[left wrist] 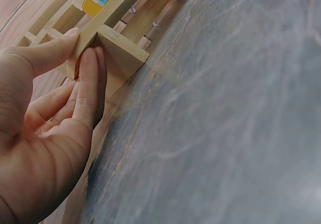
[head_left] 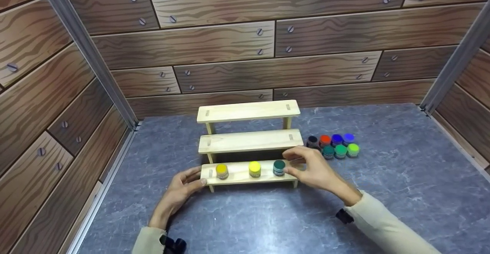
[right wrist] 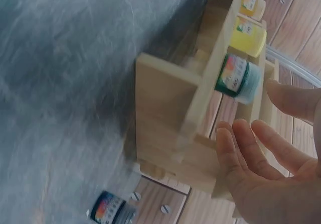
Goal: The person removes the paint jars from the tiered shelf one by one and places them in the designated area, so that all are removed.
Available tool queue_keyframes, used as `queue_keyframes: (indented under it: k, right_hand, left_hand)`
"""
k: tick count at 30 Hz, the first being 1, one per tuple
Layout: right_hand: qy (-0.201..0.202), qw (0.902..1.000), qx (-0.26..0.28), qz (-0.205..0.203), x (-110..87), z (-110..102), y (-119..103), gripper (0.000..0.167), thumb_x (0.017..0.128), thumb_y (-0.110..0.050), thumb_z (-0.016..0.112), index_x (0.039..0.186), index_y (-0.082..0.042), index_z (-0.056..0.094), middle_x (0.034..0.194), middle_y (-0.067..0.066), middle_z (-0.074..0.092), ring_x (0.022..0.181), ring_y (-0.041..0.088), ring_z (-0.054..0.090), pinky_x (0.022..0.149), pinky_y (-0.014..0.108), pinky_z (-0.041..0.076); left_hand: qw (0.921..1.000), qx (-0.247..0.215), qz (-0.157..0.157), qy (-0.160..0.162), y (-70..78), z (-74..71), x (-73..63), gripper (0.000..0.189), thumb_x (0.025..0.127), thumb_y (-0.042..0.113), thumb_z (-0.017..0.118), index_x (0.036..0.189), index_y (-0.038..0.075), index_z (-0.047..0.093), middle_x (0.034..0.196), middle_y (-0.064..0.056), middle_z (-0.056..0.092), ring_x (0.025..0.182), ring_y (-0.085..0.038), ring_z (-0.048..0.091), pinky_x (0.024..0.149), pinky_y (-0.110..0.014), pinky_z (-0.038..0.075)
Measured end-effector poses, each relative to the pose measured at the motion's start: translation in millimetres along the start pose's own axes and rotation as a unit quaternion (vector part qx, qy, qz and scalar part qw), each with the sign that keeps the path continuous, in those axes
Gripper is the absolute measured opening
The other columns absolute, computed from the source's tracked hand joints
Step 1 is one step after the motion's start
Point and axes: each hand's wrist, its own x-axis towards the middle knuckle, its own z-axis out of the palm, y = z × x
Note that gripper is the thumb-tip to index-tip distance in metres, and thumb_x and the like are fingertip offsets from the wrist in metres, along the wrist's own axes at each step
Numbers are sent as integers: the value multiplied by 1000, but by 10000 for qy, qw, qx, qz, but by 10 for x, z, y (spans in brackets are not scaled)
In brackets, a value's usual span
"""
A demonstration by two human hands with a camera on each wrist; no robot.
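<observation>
A three-step wooden stand (head_left: 238, 171) is on the table. My left hand (head_left: 178, 192) grips the left end of its lowest step, thumb on top and fingers underneath, as the left wrist view shows. On that step stand an amber paint jar (head_left: 222, 171), a bright yellow paint jar (head_left: 255, 169) and a dark green paint jar (head_left: 279, 168). Beside the green jar is my right hand (head_left: 316, 170), fingers spread and relaxed. In the right wrist view a gap shows between those fingers and the green jar (right wrist: 235, 77).
Right of the stand, several paint jars cluster in two rows, among them a red jar (head_left: 325, 140) and a light green jar (head_left: 353, 150). The middle step (head_left: 249, 142) and top step (head_left: 249, 111) rise behind. Wood-patterned walls (head_left: 229, 43) enclose the grey table (head_left: 237, 219).
</observation>
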Motion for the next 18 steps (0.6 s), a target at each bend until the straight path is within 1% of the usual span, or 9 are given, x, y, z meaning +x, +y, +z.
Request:
queue_keyframes:
  k: [4, 7, 11, 15, 16, 18]
  right_hand:
    - [-111, 9999, 132, -15, 15, 102, 12, 38, 89, -6, 86, 123, 5, 72, 117, 20, 74, 101, 33, 75, 93, 45, 65]
    - [-153, 9996, 240, 92, 18, 152, 18, 38, 89, -4, 86, 122, 6, 72, 115, 17, 74, 98, 30, 75, 91, 40, 66]
    - [-155, 9993, 229, 259, 14, 179, 13, 37, 88, -1, 85, 122, 4, 72, 114, 15, 74, 98, 26, 75, 88, 34, 66]
    - [-183, 9993, 226, 223, 15, 181, -3, 36, 88, 1, 84, 122, 3, 72, 113, 15, 74, 97, 26, 76, 86, 30, 66]
    - [-198, 9993, 229, 200, 15, 181, -4, 35, 89, 1, 84, 122, 3, 72, 113, 15, 74, 96, 26, 76, 85, 29, 66]
    - [-252, 9988, 335, 236, 12, 177, -14, 35, 89, 2, 83, 122, 3, 72, 112, 15, 74, 94, 28, 76, 77, 29, 67]
  left_hand:
    - [10000, -72, 4, -7, 0, 0, -3, 71, 99, 6, 73, 156, -17, 38, 155, -38, 48, 123, -21, 67, 101, -27, 59]
    - [10000, -54, -5, -31, 3, 5, -3, 71, 99, 6, 73, 156, -17, 38, 154, -38, 49, 121, -19, 68, 100, -26, 59]
    - [10000, 5, -3, -33, 1, 8, -6, 71, 99, 8, 74, 156, -16, 38, 153, -37, 51, 119, -18, 69, 97, -26, 60]
    - [10000, -10, -50, -3, -8, 8, -2, 71, 99, 8, 74, 157, -15, 39, 153, -37, 51, 120, -20, 68, 98, -26, 60]
    - [10000, -8, -53, -4, -8, 7, -3, 71, 99, 8, 74, 157, -15, 39, 153, -37, 51, 120, -20, 68, 98, -26, 60]
    - [10000, -8, -69, 15, -11, 2, -6, 71, 99, 7, 74, 157, -14, 39, 154, -37, 50, 122, -21, 67, 99, -27, 60]
